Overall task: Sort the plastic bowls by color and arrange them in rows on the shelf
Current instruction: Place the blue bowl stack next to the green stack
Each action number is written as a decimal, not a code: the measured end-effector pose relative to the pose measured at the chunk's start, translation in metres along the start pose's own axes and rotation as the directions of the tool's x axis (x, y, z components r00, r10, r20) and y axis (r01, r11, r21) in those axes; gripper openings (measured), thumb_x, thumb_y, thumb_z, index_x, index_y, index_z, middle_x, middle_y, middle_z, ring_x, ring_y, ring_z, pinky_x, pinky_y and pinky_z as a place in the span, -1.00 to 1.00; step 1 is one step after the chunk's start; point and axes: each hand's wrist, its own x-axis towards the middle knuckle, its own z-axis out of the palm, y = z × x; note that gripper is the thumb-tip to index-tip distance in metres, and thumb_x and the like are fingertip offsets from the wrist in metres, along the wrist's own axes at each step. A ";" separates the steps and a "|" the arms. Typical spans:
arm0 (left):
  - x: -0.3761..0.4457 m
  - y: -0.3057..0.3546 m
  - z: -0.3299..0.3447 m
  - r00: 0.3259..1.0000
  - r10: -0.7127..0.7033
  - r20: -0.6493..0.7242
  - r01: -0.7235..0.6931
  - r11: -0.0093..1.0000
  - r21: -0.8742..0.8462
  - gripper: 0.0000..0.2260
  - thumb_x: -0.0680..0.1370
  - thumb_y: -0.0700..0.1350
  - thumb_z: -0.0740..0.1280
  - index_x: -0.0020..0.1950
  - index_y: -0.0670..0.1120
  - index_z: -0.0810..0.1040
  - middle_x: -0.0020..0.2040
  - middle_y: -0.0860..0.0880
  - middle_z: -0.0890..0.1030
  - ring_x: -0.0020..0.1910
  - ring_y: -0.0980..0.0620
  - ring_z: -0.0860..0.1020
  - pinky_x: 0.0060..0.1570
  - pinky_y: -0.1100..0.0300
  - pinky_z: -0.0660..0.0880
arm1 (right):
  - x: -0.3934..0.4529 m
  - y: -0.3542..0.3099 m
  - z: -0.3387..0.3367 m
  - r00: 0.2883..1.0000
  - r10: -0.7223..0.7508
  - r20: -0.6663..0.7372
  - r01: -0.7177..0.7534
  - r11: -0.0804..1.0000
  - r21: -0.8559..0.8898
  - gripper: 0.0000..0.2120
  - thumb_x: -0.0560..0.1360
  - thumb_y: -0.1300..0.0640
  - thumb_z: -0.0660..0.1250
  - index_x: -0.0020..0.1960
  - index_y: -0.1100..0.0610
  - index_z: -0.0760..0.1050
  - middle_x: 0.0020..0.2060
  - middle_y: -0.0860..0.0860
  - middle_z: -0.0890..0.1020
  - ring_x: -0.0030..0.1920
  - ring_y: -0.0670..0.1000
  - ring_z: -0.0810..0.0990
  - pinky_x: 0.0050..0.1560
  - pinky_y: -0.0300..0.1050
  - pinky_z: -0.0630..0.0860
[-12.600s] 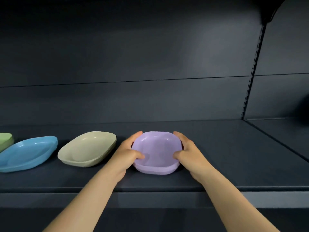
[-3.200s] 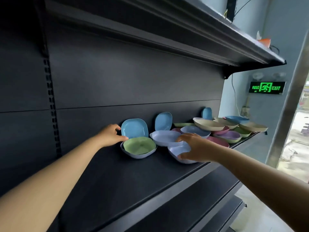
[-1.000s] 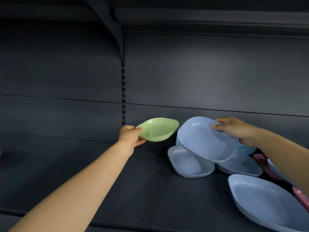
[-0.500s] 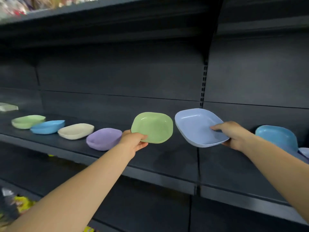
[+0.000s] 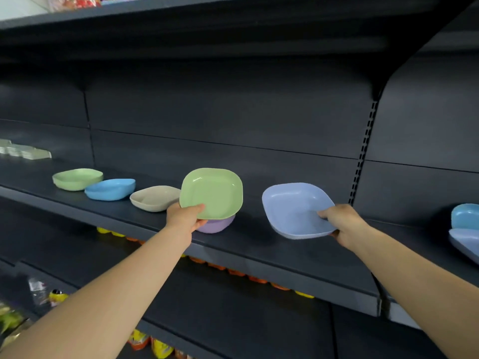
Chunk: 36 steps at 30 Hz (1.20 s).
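My left hand point(image 5: 185, 218) pinches the near rim of a green bowl point(image 5: 212, 191), held tilted above a purple bowl point(image 5: 216, 225) that stands on the dark shelf point(image 5: 285, 257). My right hand point(image 5: 342, 224) grips the rim of a pale periwinkle bowl point(image 5: 295, 209), held tilted just above the shelf to the right of the purple one. Further left a row stands on the shelf: another green bowl point(image 5: 77, 178), a blue bowl point(image 5: 110, 189) and a beige bowl point(image 5: 155, 198).
At the right edge lie a blue bowl point(image 5: 465, 216) and a periwinkle bowl point(image 5: 466, 240). A slotted upright point(image 5: 361, 156) divides the shelf back. Pale trays point(image 5: 24, 151) sit at far left. Packaged goods point(image 5: 153, 344) fill the lower shelves.
Both hands have carried their bowls further left along the shelf. The green bowl now hangs over the purple bowl, and the periwinkle bowl is lower, near the shelf surface.
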 end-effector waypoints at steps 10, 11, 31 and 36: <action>0.083 0.001 -0.003 1.000 -0.013 0.003 0.013 1.000 -0.002 -0.68 0.51 -0.37 0.32 0.26 -0.26 0.47 0.21 -0.22 0.54 0.03 -0.14 0.53 -0.04 0.10 0.49 | 0.065 0.044 0.040 0.996 0.050 -0.068 -0.068 0.955 -0.290 -0.79 0.47 0.39 0.19 0.07 0.36 0.49 -0.12 0.20 0.54 -0.11 0.18 0.49 -0.20 -0.07 0.39; 0.091 0.003 -0.002 1.000 -0.009 0.007 0.009 1.000 -0.011 -0.68 0.51 -0.38 0.32 0.26 -0.26 0.47 0.21 -0.23 0.55 0.02 -0.15 0.53 -0.04 0.09 0.49 | 0.069 0.047 0.040 0.996 0.059 -0.062 -0.075 0.948 -0.308 -0.80 0.46 0.38 0.21 0.06 0.36 0.50 -0.12 0.21 0.54 -0.13 0.18 0.49 -0.23 -0.09 0.38; 0.134 0.042 -0.061 0.957 -0.089 0.276 0.082 0.996 0.039 -0.69 0.51 -0.35 0.34 0.24 -0.25 0.45 0.18 -0.20 0.56 0.02 -0.13 0.56 -0.12 0.14 0.50 | 0.010 0.027 0.069 0.926 -0.018 -0.377 -0.250 0.721 -0.647 -0.51 0.37 0.00 0.47 -0.51 0.13 0.24 -0.54 0.04 0.33 -0.47 0.05 0.31 -0.41 -0.15 0.18; 0.133 0.067 -0.104 0.957 -0.089 0.276 0.090 0.996 0.009 -0.69 0.50 -0.34 0.36 0.23 -0.22 0.48 0.16 -0.19 0.55 0.09 -0.17 0.56 -0.21 0.12 0.56 | -0.038 -0.026 0.146 0.917 -0.306 -0.256 0.016 0.670 -0.742 -0.57 0.43 -0.17 0.38 -0.15 0.25 0.55 -0.23 0.12 0.60 -0.11 0.16 0.58 -0.16 -0.07 0.42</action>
